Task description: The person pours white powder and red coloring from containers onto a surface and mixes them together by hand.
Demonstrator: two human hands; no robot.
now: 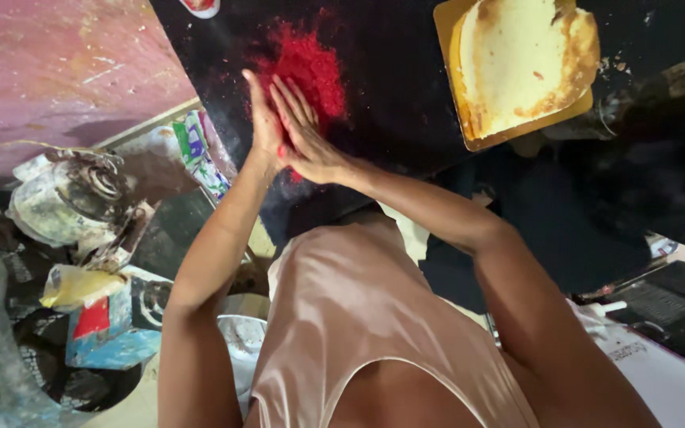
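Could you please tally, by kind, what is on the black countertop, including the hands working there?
Hands pressed together, left hand and right hand: 2
Pile of red crumbs: 1
Pale cake layer on a gold board: 1
Gold board: 1
Total: 5

Looks like a small home baking corner: black countertop dusted with red crumbs, pale sponge cake on a gold board far right, cluttered tins and packets left.
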